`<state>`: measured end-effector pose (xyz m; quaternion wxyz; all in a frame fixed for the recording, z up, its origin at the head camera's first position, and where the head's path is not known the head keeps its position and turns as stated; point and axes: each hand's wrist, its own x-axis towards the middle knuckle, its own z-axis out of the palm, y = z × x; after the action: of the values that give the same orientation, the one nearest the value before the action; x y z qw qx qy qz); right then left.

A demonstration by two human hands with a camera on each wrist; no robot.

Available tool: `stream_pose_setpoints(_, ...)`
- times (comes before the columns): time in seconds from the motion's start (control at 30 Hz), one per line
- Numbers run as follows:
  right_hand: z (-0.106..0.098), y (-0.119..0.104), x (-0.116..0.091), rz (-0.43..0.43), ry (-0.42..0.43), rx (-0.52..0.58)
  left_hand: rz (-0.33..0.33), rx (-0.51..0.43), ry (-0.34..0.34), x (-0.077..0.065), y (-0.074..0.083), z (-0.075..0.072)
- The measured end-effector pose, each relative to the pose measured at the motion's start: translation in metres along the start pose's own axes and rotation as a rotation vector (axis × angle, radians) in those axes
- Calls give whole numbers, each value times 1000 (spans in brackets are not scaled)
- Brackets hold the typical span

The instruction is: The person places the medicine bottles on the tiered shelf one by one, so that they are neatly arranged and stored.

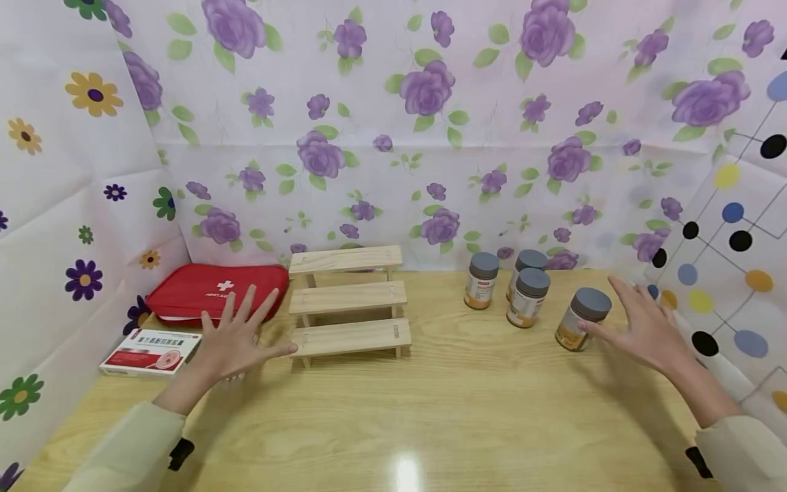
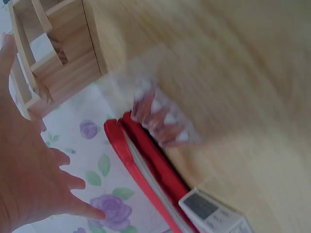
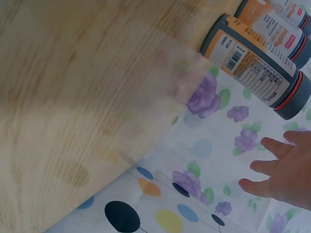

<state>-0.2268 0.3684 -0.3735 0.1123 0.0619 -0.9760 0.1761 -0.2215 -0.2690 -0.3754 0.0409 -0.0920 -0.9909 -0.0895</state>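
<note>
My left hand (image 1: pixel 229 347) hovers with fingers spread wide, its thumb tip by the lowest step of a three-tier wooden display stand (image 1: pixel 350 337). Behind its fingertips lies a red first aid pouch (image 1: pixel 203 290). Below the hand, a clear pack with reddish and white pieces (image 2: pixel 163 119) rests on the table, mostly hidden in the head view. My right hand (image 1: pixel 645 335) is held out with fingers apart beside a grey-lidded supplement bottle (image 1: pixel 574 328); the thumb overlaps it in the head view. The right wrist view shows that bottle (image 3: pixel 252 65) standing apart from the fingers.
Several matching bottles stand at the back right, including one bottle (image 1: pixel 481 280) nearest the stand and another (image 1: pixel 527 298) in front. A red and white medicine box (image 1: pixel 150 352) lies at the left edge. Flowered cloth (image 1: pixel 381 184) walls the wooden table (image 1: pixel 479 410) behind and at the sides.
</note>
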Motion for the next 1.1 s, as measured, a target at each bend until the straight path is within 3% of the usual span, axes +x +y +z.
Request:
stream_pose_setpoints(0.23,8,-4,6,-2,16,43,29,-69,9,0,9,11)
stream_pose_setpoints(0.4,14,-7,7,4,14,155,58,-144,36,3,13,20)
stream_pose_setpoints(0.47,16,-8,7,28,-7,197,83,-211,48,4,14,23)
stream_pose_setpoints(0.7,19,-15,7,101,-28,263,131,-559,-30,8,14,30)
stream_pose_setpoints(0.83,22,-17,7,135,-17,294,129,-650,-51,11,15,33)
stream_pose_setpoints(1.1,26,-19,12,219,-34,396,48,-838,-97,17,13,40)
